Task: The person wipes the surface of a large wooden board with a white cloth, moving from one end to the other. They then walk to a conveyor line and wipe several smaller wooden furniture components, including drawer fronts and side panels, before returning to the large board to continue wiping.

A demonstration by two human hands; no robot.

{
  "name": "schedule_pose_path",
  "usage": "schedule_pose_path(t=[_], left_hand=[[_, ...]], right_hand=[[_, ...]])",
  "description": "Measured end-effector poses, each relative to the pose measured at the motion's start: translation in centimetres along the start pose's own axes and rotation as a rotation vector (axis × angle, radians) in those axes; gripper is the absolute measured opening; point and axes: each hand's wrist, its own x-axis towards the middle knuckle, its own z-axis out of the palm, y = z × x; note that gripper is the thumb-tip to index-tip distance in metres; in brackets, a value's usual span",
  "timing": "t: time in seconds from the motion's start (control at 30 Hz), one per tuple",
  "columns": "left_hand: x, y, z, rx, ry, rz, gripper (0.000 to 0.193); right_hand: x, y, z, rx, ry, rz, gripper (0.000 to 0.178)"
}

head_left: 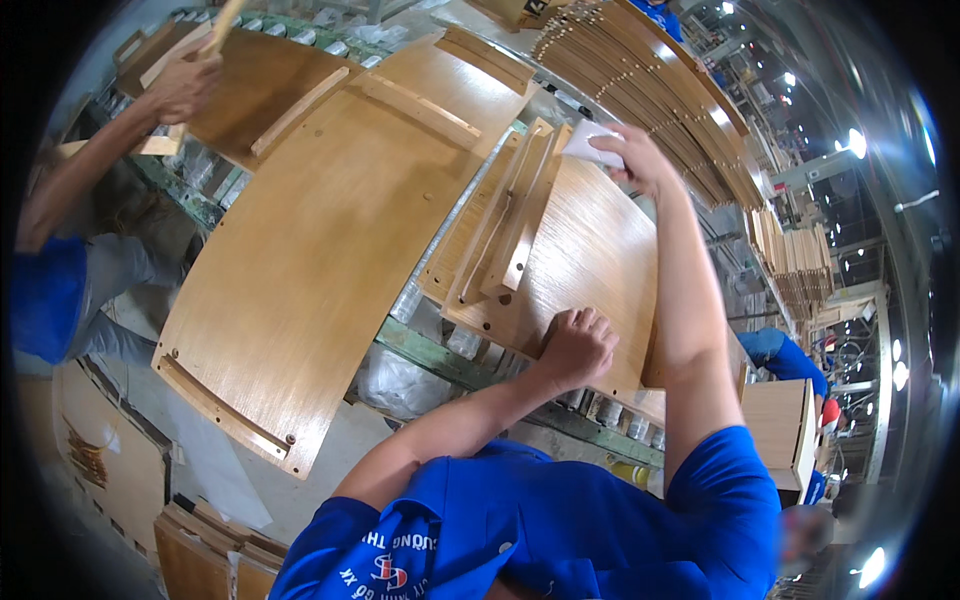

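My right hand grips a white folded pad, perhaps cloth or sandpaper, against the far end of a wooden panel. My left hand rests with curled fingers by the near edge of that same panel; its palm is hidden, so anything inside cannot be seen. Two long wooden strips stand along the panel's left side, the nearer one a rail with dark holes. The panel is light brown, glossy and lies flat.
A large curved wooden panel with end strips lies to the left on a green-framed roller conveyor. Another person's hand holds a wooden stick at the upper left. Stacked boards stand beyond my right hand. Wrapped plastic sits beneath the conveyor.
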Motion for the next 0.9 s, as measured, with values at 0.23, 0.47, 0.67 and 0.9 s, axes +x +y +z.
schedule_pose_path(t=[0.23, 0.47, 0.67, 0.9], left_hand=[[-4.1, -0.6, -2.1, -0.359, 0.05, 0.522, 0.019], [-23.0, -6.9, -4.8, -0.161, -0.044, -0.234, 0.009], [-33.8, -7.6, -5.4, -0.066, -0.227, -0.832, 0.016], [-39.1, -6.7, -4.1, -0.103, -0.419, -1.068, 0.019]], right_hand=[[-13.1, 15.9, 4.1, 1.612, -0.28, 0.013, 0.047], [-20.4, 14.6, 12.8, 0.937, 0.174, -0.121, 0.042], [-19.6, 12.6, 16.7, 0.467, 0.248, -0.404, 0.043], [-18.7, 11.6, 17.7, 0.075, 0.308, -0.599, 0.041]])
